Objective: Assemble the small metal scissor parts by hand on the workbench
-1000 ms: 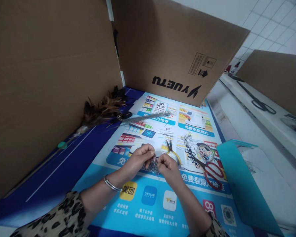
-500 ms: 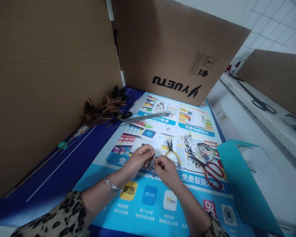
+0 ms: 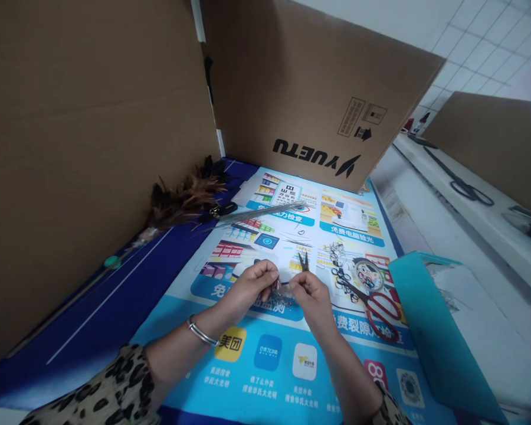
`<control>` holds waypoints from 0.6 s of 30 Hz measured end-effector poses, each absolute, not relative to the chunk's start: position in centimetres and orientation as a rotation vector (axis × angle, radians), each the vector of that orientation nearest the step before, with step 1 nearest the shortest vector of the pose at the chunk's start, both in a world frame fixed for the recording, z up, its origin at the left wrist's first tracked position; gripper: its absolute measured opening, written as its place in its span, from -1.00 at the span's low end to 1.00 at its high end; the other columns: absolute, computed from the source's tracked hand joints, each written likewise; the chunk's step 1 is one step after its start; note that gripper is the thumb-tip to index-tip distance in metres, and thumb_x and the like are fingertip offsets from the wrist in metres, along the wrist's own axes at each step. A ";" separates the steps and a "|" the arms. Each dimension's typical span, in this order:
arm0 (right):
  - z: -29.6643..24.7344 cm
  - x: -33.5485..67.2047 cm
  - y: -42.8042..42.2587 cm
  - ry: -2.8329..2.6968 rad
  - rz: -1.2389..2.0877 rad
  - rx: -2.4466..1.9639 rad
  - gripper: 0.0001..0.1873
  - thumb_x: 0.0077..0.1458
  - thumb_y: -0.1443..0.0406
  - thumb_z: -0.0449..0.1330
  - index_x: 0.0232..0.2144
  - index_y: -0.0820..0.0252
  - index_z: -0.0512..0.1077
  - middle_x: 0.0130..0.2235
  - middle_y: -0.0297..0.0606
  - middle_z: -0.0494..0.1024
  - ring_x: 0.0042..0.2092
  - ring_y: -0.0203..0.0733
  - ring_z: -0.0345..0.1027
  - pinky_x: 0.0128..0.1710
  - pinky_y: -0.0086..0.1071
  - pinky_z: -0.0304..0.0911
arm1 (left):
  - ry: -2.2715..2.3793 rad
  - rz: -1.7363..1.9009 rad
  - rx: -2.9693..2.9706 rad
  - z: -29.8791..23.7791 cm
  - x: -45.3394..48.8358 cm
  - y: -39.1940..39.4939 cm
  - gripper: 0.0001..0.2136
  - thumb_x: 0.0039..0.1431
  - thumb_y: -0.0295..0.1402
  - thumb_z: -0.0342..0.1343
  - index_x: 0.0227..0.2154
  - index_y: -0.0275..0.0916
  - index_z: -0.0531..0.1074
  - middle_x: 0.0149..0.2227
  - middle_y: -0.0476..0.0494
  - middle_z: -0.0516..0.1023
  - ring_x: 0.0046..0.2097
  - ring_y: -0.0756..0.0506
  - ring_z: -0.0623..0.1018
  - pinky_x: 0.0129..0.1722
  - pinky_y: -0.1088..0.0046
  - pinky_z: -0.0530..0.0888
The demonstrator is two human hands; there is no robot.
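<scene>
My left hand (image 3: pixel 257 282) pinches a small tangled bunch of thin, shiny wire-like pieces (image 3: pixel 281 294) above the printed mat. On its right side, my right hand (image 3: pixel 312 293) has thumb and forefinger closed on the edge of the same bunch. What the pieces are exactly is too small to make out. Just beyond my right hand lie pliers (image 3: pixel 304 261), their dark jaws showing and the handles mostly hidden behind the hand. Further right, scissors with red handles (image 3: pixel 383 310) rest on the mat beside a scatter of small dark wire loops (image 3: pixel 340 268).
A turquoise box (image 3: pixel 442 336) stands open at the right. Thin metal rods (image 3: pixel 265 211) lie across the mat's far part. A brown feather bunch (image 3: pixel 188 192) sits at left by a cardboard wall (image 3: pixel 92 118); another cardboard panel (image 3: pixel 318 77) closes the back.
My right hand has moved right and slightly away from my left, now covering the pliers' handles. The wire-like bunch, hanging down before, now stretches sideways between the hands.
</scene>
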State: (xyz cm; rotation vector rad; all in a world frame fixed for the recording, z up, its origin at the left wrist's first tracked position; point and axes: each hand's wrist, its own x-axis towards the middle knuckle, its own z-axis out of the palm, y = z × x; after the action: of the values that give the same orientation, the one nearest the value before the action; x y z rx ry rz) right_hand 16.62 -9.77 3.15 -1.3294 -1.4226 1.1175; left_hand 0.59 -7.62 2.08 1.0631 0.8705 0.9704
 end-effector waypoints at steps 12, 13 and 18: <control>2.7 16.5 -9.9 -1.591 0.991 -1.293 -0.89 0.03 0.31 0.10 -0.41 0.21 0.41 -0.45 -0.36 0.35 -0.48 -0.36 0.15 -0.50 -0.49 0.11 | 0.877 0.952 1.182 2.3 0.6 -7.8 -0.83 0.13 -0.25 0.00 -0.39 -0.26 0.28 -0.51 0.06 0.34 -0.61 0.13 0.22 -0.62 0.62 0.15; 2.7 16.4 -9.9 -1.600 0.982 -1.292 -0.89 0.03 0.31 0.10 -0.41 0.21 0.41 -0.44 -0.35 0.35 -0.47 -0.36 0.16 -0.50 -0.49 0.12 | 0.889 0.951 1.202 2.2 0.6 -7.8 -0.84 0.13 -0.25 -0.01 -0.39 -0.26 0.29 -0.52 0.07 0.33 -0.61 0.13 0.22 -0.61 0.62 0.15; 2.9 16.1 -9.9 -1.632 0.954 -1.287 -0.89 -0.01 0.33 0.13 -0.37 0.20 0.43 -0.46 -0.37 0.32 -0.50 -0.37 0.13 -0.52 -0.49 0.11 | 0.932 0.941 1.273 2.0 0.6 -7.8 -0.83 0.14 -0.24 -0.02 -0.37 -0.25 0.30 -0.59 0.10 0.24 -0.61 0.11 0.21 -0.61 0.61 0.16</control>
State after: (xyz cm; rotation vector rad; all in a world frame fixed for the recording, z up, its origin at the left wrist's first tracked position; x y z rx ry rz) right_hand 16.14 -9.90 2.94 -1.2870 -1.6325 0.9538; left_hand 0.56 -7.84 2.04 1.2730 0.9323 0.9409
